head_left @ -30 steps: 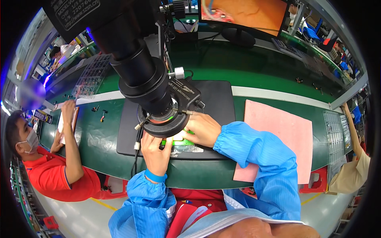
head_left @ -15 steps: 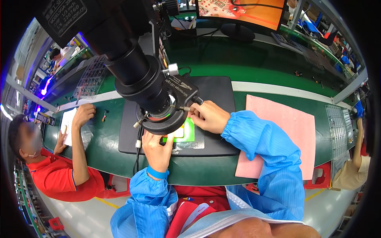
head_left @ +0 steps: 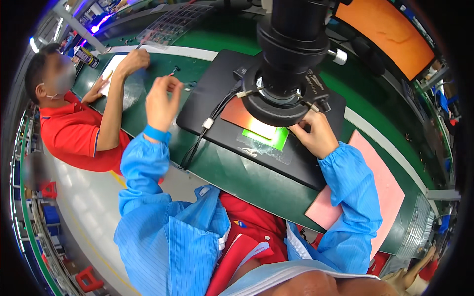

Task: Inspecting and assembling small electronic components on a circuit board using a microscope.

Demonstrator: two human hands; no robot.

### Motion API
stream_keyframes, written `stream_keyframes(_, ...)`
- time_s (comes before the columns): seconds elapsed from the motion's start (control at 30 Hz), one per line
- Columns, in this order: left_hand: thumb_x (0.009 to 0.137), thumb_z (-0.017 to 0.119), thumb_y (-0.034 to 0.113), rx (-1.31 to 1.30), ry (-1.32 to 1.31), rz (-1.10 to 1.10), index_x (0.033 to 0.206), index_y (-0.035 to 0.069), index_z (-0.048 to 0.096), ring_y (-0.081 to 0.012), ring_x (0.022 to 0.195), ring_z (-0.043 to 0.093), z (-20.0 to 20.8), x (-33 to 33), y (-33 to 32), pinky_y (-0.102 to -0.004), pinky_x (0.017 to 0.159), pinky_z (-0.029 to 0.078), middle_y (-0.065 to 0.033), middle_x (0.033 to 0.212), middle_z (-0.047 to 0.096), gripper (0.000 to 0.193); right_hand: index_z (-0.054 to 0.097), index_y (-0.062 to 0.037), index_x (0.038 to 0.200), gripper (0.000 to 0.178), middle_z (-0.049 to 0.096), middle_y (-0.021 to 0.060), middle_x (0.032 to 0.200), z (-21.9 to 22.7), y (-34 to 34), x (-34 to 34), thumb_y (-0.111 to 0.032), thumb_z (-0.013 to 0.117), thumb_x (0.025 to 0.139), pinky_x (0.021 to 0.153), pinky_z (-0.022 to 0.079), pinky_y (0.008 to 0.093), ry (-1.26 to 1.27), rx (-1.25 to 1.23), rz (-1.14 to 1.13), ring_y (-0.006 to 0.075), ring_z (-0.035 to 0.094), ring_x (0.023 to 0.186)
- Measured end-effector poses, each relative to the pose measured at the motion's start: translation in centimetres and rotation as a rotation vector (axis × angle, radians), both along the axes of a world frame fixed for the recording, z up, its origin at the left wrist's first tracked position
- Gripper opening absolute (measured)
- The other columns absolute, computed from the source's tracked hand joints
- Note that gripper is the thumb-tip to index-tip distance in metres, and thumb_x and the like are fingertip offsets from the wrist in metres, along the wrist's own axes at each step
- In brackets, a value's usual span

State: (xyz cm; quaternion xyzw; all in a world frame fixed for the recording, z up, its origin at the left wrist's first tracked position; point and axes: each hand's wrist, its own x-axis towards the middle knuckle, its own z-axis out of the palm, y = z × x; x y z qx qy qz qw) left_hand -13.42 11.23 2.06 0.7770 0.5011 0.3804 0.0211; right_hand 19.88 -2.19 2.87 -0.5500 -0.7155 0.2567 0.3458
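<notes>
My left hand (head_left: 162,103) hangs over the green bench left of the black base, fingers curled and thumb close to them. A small pale bit (head_left: 189,86) shows by its fingertips; whether they hold it, I cannot make out. Just beyond lies a small part with a red wire (head_left: 173,71). My right hand (head_left: 316,134) is curled, with its thumb at the right edge of a bright green plate (head_left: 280,140). An orange-red sheet (head_left: 239,114) lies beside that plate, brightly lit under the microscope (head_left: 282,93). The microscope's ring light hides some of my right fingertips.
Black cables (head_left: 212,116) with a white clip cross the black base (head_left: 301,170). A pink foam sheet (head_left: 382,182) lies to the right. The monitor (head_left: 390,34) stands at the back right. On the left, a co-worker in red (head_left: 84,130) has both hands over a white sheet.
My left hand has left the green plate and moved left over the bench. My right hand stays by the plate. The view has turned left, and the monitor picture is now nearly plain orange.
</notes>
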Motion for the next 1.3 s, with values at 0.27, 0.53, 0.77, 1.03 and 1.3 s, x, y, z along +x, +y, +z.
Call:
stream_keyframes(0.27,0.082,0.062,0.004,0.017,-0.028,-0.365,0.096,0.002,0.063,-0.0314,0.087,0.061,1.0,6.3,-6.1,-0.0375,0.075,0.049,-0.0139,0.093,0.062,0.014,0.059,0.0072,0.094,0.02,0.065,0.0112,0.079,-2.5,1.1,-0.2,-0.006,0.067,0.081,0.069,0.051,0.0286,0.382,0.059,0.018,0.0154,0.063,0.072)
stream_keyframes(0.53,0.072,0.07,0.002,0.061,-0.074,-0.675,0.105,0.012,0.068,-0.0242,0.079,0.06,-2.3,13.8,-10.7,-0.0352,0.069,0.05,-0.0078,0.088,0.058,0.034,0.058,0.0006,0.097,0.021,0.062,0.0123,0.078,-0.6,-1.3,-0.6,0.001,0.065,0.076,0.064,0.048,0.033,0.073,-0.036,0.145,0.025,0.062,0.07)
stream_keyframes(0.77,0.078,0.072,0.003,-0.098,-0.274,-0.711,0.1,0.006,0.069,-0.026,0.082,0.066,-2.3,13.2,-10.4,-0.0341,0.069,0.053,-0.01,0.093,0.067,0.022,0.057,-0.0001,0.099,0.024,0.062,0.0155,0.088,-1.0,-1.3,-0.8,0.001,0.067,0.078,0.07,0.049,0.0387,0.024,0.072,0.152,0.0335,0.062,0.079)
stream_keyframes(1.03,0.078,0.071,0.004,-0.328,-0.364,-0.422,0.086,0.003,0.066,-0.0234,0.072,0.065,-2.7,13.0,-11.1,-0.0339,0.065,0.049,-0.0093,0.078,0.065,0.009,0.053,-0.0061,0.11,0.035,0.056,0.0136,0.106,-1.4,-0.5,-0.4,-0.001,0.063,0.076,0.085,0.045,0.0427,-0.114,0.317,0.174,0.0358,0.052,0.1)
stream_keyframes(1.3,0.073,0.071,0.008,-0.099,-0.158,-0.349,0.078,0.004,0.064,-0.0267,0.082,0.06,-3.0,12.7,-10.4,-0.0377,0.073,0.041,-0.0081,0.084,0.064,0.009,0.064,-0.0074,0.106,0.029,0.062,0.0129,0.109,-2.5,-0.2,-1.2,-0.008,0.067,0.077,0.09,0.045,0.0424,-0.208,0.294,0.026,0.0343,0.056,0.105)
